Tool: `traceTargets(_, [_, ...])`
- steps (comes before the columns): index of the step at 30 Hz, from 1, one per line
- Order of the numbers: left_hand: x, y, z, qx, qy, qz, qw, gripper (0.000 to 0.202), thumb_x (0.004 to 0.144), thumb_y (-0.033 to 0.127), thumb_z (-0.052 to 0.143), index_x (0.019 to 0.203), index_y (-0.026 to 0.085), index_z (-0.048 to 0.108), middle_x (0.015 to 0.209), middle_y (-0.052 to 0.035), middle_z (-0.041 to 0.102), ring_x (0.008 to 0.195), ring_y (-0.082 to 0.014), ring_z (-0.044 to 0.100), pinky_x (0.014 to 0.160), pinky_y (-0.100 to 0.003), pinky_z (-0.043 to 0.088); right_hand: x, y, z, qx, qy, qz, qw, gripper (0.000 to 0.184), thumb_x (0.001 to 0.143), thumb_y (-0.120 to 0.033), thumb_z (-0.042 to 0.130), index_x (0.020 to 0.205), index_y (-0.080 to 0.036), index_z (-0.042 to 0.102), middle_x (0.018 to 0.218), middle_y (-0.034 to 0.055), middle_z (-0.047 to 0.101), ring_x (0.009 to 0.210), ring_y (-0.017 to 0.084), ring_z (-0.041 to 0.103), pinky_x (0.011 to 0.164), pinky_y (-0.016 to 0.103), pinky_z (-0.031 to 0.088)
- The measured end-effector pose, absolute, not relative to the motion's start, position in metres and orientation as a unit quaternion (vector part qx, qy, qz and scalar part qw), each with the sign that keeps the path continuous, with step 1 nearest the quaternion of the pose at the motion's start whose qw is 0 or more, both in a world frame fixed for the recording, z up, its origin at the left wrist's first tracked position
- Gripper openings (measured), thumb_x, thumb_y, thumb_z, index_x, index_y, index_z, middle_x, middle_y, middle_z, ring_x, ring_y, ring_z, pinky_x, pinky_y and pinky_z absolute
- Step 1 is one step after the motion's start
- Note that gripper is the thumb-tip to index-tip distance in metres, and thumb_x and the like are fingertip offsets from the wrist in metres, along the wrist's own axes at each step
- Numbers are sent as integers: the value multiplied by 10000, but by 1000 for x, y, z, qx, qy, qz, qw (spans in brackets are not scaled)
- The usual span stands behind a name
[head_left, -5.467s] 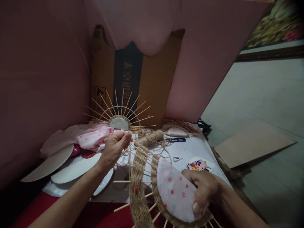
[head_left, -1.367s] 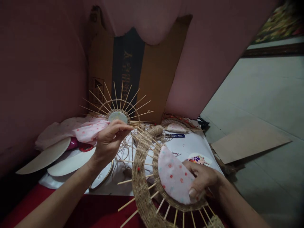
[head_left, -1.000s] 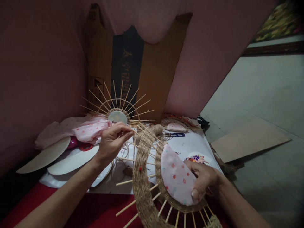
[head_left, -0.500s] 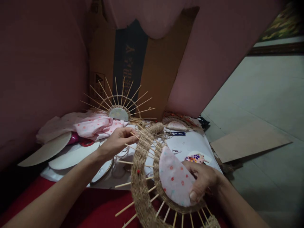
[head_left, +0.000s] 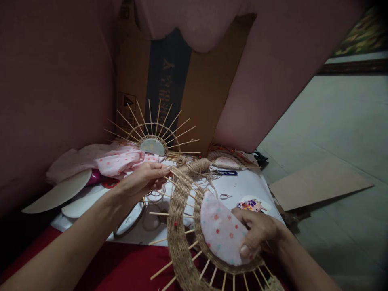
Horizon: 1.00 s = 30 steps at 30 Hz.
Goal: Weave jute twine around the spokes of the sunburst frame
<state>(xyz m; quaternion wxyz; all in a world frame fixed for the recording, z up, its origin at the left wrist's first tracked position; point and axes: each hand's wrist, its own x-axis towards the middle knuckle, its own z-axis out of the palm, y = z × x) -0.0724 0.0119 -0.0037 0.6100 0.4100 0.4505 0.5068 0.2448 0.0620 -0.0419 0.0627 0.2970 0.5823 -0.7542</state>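
A half-round woven fan [head_left: 176,206] of jute twine and thin wooden sticks tilts in front of me, its sticks poking out past the twine band. At its centre is a half-disc [head_left: 222,232] covered in pink flowered cloth. My right hand [head_left: 259,232] grips that half-disc, thumb on the front and fingers hidden behind. At the band's upper end, my left hand [head_left: 148,176] pinches with thumb and forefinger, apparently on the working twine, which is hard to make out between the fingertips. Just behind lies a roll of jute twine [head_left: 198,165].
Another stick-and-twine half-round [head_left: 153,146] leans against the cardboard [head_left: 209,81]. Pink flowered cloth [head_left: 121,159] and pale half-discs [head_left: 59,192] lie left. Blue-handled snips [head_left: 226,172] and a colourful patterned piece [head_left: 251,204] rest on the white surface; a brown board [head_left: 321,184] is on the floor.
My left hand has shifted slightly left and up along the band's upper end, its fingertips still together. The right hand keeps its grip, and the fan has tilted slightly.
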Motion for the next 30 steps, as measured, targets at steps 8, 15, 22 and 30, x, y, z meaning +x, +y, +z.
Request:
traceTargets(8, [-76,17,-13,483,541,514,458,328,701,440,681,585,141,615,489,37,414,443,-66,278,436,-223,150,244,65,-42,309,594,-740,59,310,455,-302,833,575,-75,657,463,-30,560,373,36,460,368,119,380])
traceTargets(15, [-73,11,-3,567,540,454,425,171,656,307,714,643,148,654,588,6,540,525,-94,425,489,-231,293,242,61,-39,310,571,-759,44,249,471,-264,817,572,-89,672,452,-15,589,342,35,460,321,110,364])
traceTargets(22, [-68,10,0,670,517,490,209,95,722,245,670,661,173,680,647,-9,560,627,-132,486,566,-259,367,242,63,-41,285,583,-759,60,241,495,-271,807,574,-92,667,438,-25,569,335,37,440,308,114,347])
traceTargets(30, [-71,13,-5,663,496,541,148,95,731,236,692,675,161,675,667,-16,589,635,-125,515,579,-253,386,242,61,-40,273,582,-764,55,271,478,-269,821,605,-82,672,466,-25,564,373,45,454,349,125,359])
